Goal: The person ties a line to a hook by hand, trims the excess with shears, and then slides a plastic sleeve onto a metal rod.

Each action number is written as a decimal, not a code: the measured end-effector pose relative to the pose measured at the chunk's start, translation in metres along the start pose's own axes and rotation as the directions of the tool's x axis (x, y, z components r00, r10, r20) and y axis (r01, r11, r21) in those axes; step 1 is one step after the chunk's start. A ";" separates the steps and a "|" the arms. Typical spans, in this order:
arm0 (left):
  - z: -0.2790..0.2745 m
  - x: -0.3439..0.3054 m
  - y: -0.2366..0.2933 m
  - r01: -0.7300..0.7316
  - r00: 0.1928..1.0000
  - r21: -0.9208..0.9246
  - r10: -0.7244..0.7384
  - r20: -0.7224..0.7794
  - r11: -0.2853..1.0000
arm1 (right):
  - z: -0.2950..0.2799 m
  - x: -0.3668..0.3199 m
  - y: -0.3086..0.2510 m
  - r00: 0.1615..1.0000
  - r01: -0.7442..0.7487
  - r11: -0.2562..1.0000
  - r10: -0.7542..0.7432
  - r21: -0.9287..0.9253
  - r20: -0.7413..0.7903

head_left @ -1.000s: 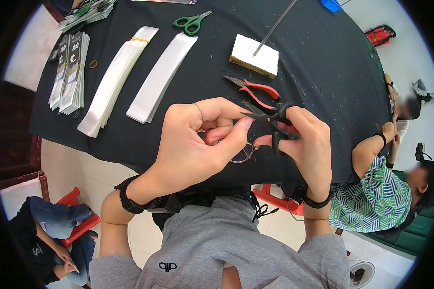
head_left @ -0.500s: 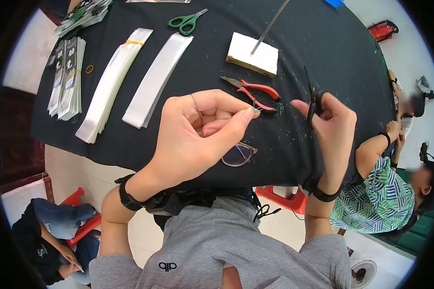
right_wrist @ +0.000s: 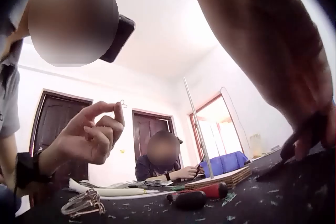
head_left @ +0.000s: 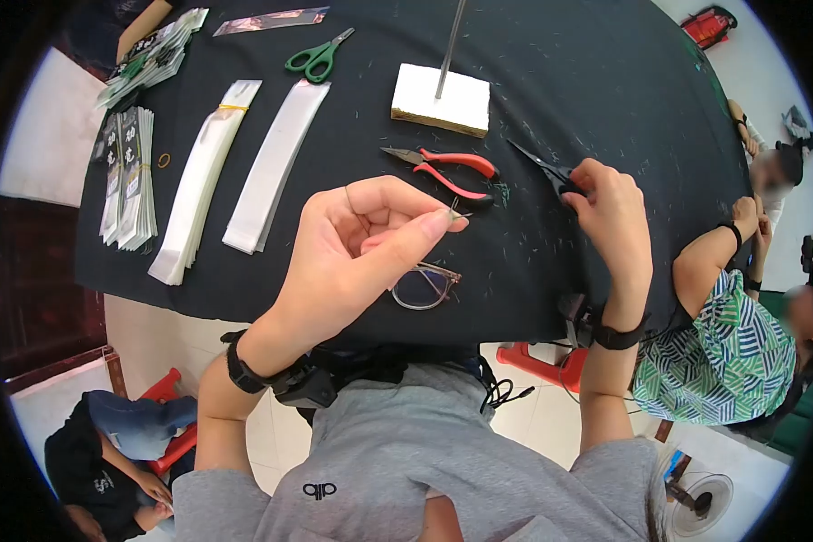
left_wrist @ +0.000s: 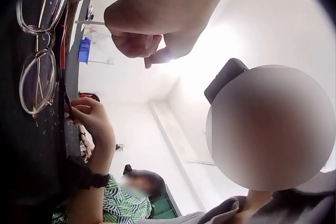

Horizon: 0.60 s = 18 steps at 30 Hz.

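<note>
My left hand (head_left: 339, 257) pinches a small bent wire piece (head_left: 459, 217) between thumb and forefinger, above the table; in the right wrist view its thin loops (right_wrist: 124, 103) stick up past the fingertips. To the right, my right hand (head_left: 612, 221) is low at the table with its fingers on the handles of black scissors (head_left: 547, 166), whose blades point away to the upper left. Red-handled pliers (head_left: 461, 163) lie between the two hands. Below the left fingertips rests a pair of glasses (head_left: 422, 287), seen larger in the left wrist view (left_wrist: 38, 79).
A white block (head_left: 443, 95) with an upright metal rod stands behind the pliers. Green scissors (head_left: 313, 61), clear plastic sleeves (head_left: 275, 167), a banded sleeve stack (head_left: 206, 181) and printed packets (head_left: 135, 181) lie leftward. Small clippings dot the black tablecloth (head_left: 533, 289). People sit around.
My right hand has moved the black scissors away from the left fingertips, to the right and down to the table. The left hand still pinches the wire piece. The head view has shifted slightly.
</note>
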<state>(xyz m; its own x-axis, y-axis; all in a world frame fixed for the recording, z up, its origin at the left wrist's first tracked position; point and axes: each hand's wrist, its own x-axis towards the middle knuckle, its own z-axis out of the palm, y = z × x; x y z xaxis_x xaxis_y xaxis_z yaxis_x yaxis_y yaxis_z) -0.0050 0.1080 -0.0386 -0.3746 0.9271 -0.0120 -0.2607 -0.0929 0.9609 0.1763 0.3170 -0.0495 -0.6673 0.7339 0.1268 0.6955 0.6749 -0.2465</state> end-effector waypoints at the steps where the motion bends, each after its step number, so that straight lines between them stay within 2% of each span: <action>1: 0.000 -0.002 0.000 -0.018 1.000 0.019 0.018 0.004 1.000 | 0.001 0.000 -0.001 1.000 -0.004 1.000 0.005 0.002 -0.008; 4: 0.003 -0.012 0.002 -0.053 0.999 0.030 0.053 0.008 0.998 | -0.003 -0.004 -0.015 0.999 0.045 0.996 -0.046 -0.077 -0.009; 5: 0.004 -0.015 0.003 -0.066 0.998 0.019 0.066 0.002 0.998 | -0.011 -0.005 -0.031 0.991 0.133 0.948 -0.130 0.290 -0.028; 6: 0.003 -0.018 0.003 -0.073 0.997 0.021 0.073 0.006 0.997 | -0.015 -0.008 -0.045 0.976 0.206 0.763 -0.203 0.613 -0.076; 8: 0.002 -0.024 0.003 -0.029 0.999 -0.013 0.030 0.042 0.999 | -0.012 -0.020 -0.064 0.902 0.302 0.292 -0.396 0.907 -0.173; 10: 0.001 -0.031 0.005 -0.029 0.996 -0.067 0.035 0.084 0.997 | -0.016 -0.028 -0.075 0.806 0.348 0.134 -0.548 0.928 -0.223; 11: 0.001 -0.033 0.006 -0.022 0.992 -0.119 0.037 0.121 0.993 | -0.018 -0.031 -0.081 0.792 0.319 0.072 -0.568 0.945 -0.225; 12: 0.001 -0.035 0.006 -0.032 0.992 -0.122 0.047 0.120 0.992 | -0.020 -0.030 -0.084 0.724 0.407 0.091 -0.639 0.909 -0.261; 14: -0.001 -0.041 0.007 -0.044 0.989 -0.149 0.065 0.135 0.988 | -0.016 -0.035 -0.093 0.752 0.368 0.108 -0.618 0.923 -0.228; 18: -0.007 -0.047 0.010 -0.054 0.988 -0.157 0.075 0.132 0.986 | -0.019 -0.035 -0.100 0.740 0.399 0.096 -0.620 0.912 -0.258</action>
<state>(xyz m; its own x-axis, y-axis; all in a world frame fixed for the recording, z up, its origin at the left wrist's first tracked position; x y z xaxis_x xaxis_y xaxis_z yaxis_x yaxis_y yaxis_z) 0.0039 0.0610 -0.0301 -0.2722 0.9574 0.0966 -0.3765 -0.1984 0.9049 0.1354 0.2252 -0.0113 -0.8567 0.1444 0.4952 -0.4423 0.2882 -0.8493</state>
